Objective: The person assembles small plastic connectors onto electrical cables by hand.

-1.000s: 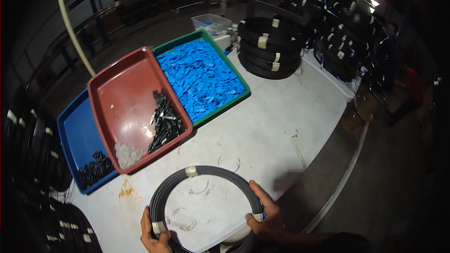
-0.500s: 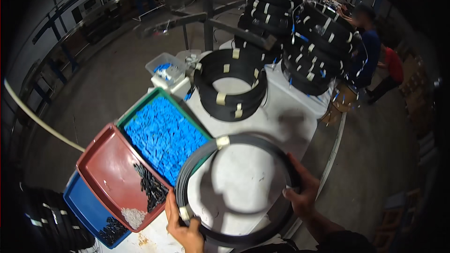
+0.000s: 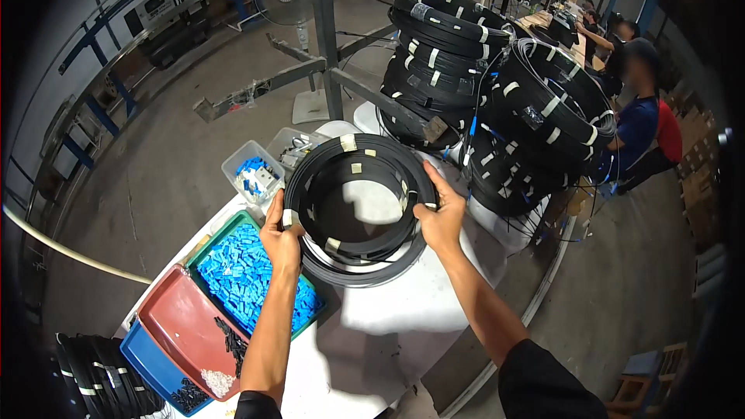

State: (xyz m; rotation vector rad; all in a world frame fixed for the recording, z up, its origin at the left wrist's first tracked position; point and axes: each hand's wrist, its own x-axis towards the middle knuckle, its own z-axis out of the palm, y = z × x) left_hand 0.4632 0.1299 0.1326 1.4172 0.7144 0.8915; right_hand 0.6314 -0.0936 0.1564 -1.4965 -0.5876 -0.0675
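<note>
A coil of black cable (image 3: pixel 312 161) bound with pale tape is held level between my two hands, over a stack of similar coils (image 3: pixel 332 190) on the white table. My left hand (image 3: pixel 281 242) grips its left side, the thumb on the inner edge. At its right side, my right hand (image 3: pixel 442 221) has the fingers outside and the thumb over the rim. The held coil covers much of the stack, whose taped inner wall shows through the ring. Whether the held coil touches the stack, I cannot tell.
Left on the table (image 3: pixel 341 365) are a green tray (image 3: pixel 223 230) of blue pieces, a red tray (image 3: pixel 174 306), a blue tray (image 3: pixel 147 357) and clear tubs (image 3: pixel 233 163). Tall coil stacks (image 3: pixel 446 54) and a metal post (image 3: pixel 326 31) stand beyond. People (image 3: pixel 638 128) work at right.
Both hands have carried the coil forward, from the near part of the table to over the coil stack. My forearms now reach farther out, and the view has shifted.
</note>
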